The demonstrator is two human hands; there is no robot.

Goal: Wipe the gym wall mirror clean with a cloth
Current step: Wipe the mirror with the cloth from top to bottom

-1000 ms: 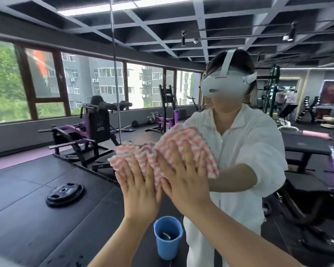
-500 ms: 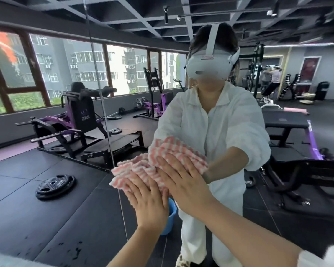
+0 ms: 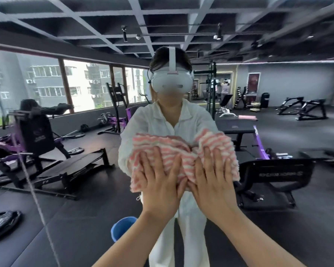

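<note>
Cloth (image 3: 183, 151): pink-and-white striped, bunched, flat against the mirror (image 3: 278, 218) at centre of your view, just below the reflected chest. Your left hand (image 3: 160, 184) presses its lower left part, fingers straight and spread, palm on the fabric, nothing gripped. Your right hand (image 3: 213, 182) presses the lower right part the same way, fingers straight, pointing to 12 o'clock. The two hands sit side by side, thumbs nearly touching.

Behind the cloth, your reflection (image 3: 170, 120): white shirt, white headset. Blue bucket (image 3: 121, 229) at 7 o'clock from the hands, partly hidden by your left forearm. Mirror seam (image 3: 33, 189) runs down the glass at 9 o'clock. Reflected beyond: weight plate (image 3: 2, 220) on the dark floor at 8 o'clock, purple machine (image 3: 37, 135) at 9 o'clock, black bench (image 3: 274, 174) at 3 o'clock, windows (image 3: 81, 87) at 10 o'clock.
</note>
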